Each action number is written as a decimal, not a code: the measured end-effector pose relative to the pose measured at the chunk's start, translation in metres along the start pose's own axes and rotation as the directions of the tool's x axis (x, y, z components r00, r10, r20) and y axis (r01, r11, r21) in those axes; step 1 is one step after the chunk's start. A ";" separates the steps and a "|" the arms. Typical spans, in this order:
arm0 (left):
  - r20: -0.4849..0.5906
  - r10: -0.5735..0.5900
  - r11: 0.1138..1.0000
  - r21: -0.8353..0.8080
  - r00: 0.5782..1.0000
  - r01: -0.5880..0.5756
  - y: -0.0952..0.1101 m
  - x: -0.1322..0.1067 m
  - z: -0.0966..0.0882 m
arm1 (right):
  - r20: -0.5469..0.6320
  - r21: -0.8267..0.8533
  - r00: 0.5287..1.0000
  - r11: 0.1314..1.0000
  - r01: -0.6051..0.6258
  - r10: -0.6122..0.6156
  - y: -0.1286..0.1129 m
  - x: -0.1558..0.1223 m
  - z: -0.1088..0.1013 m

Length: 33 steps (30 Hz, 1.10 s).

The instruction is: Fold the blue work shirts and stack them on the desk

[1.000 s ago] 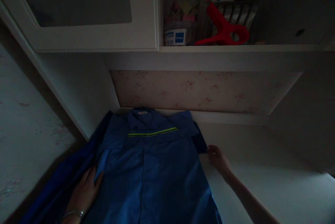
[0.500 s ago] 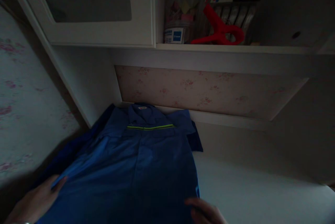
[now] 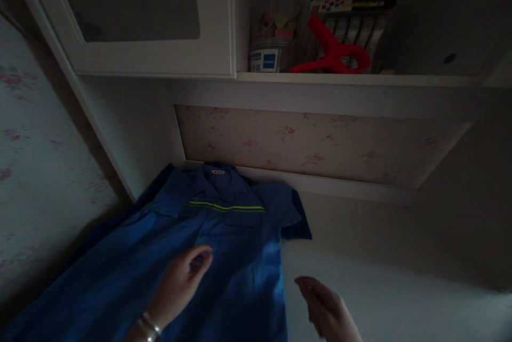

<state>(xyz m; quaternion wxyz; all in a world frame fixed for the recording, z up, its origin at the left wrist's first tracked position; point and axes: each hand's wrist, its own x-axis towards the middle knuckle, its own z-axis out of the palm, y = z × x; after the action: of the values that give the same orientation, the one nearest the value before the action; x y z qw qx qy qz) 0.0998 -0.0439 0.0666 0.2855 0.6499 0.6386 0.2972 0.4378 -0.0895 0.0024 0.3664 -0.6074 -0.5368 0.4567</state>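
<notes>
A blue work shirt (image 3: pixel 240 256) lies spread face up, collar at the back and a yellow-green stripe across its chest. Darker blue fabric (image 3: pixel 303 224) shows from under its right sleeve and along the left side. Over the shirt's middle is my left hand (image 3: pixel 182 280), its fingers curved and a gap left between thumb and fingertips; nothing shows in it. A bracelet (image 3: pixel 150 326) circles that wrist. My right hand (image 3: pixel 324 307) hovers just right of the shirt's side edge, apart from it, fingers extended and holding nothing.
White desk surface (image 3: pixel 360 246) extends to the right of the shirt. Above it, a shelf (image 3: pixel 400 79) holds a red plastic clamp (image 3: pixel 338 56), a clear labelled tub (image 3: pixel 266 59) and a packaged set (image 3: pixel 360 27). A cabinet door (image 3: pixel 216 54) is at upper left, beside a floral wall (image 3: pixel 40 144).
My left hand has let go of the shirt's left edge and moved right over its middle. My right hand has come off the right edge. The shirt's lower part has shifted and looks more wrinkled.
</notes>
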 end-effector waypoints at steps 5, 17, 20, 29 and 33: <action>0.126 0.044 0.975 -0.223 0.991 -0.015 0.018 0.040 0.110 | -0.374 -0.179 0.921 0.983 0.041 -0.107 0.038 0.044 -0.004; 0.243 0.238 0.943 0.174 0.940 -0.283 0.015 0.033 0.136 | -0.328 -0.158 0.943 0.987 -0.002 -0.050 0.040 0.048 -0.007; 0.251 0.232 0.944 0.176 0.940 -0.281 0.017 0.034 0.135 | -0.314 -0.163 0.949 0.987 -0.014 -0.039 0.039 0.046 -0.007; 0.232 0.236 0.947 0.163 0.944 -0.277 0.013 0.031 0.138 | -0.309 -0.163 0.951 0.986 -0.042 -0.011 0.045 0.048 -0.010; 0.238 0.251 0.939 0.175 0.938 -0.296 0.011 0.035 0.138 | -0.307 -0.106 0.952 0.993 -0.043 0.009 0.046 0.048 -0.006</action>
<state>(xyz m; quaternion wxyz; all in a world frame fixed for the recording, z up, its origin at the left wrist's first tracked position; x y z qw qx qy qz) 0.2105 -0.0082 -0.0157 0.2382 0.7868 0.5350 0.1949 0.4587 -0.0488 -0.0461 0.4046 -0.6972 -0.4903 0.3314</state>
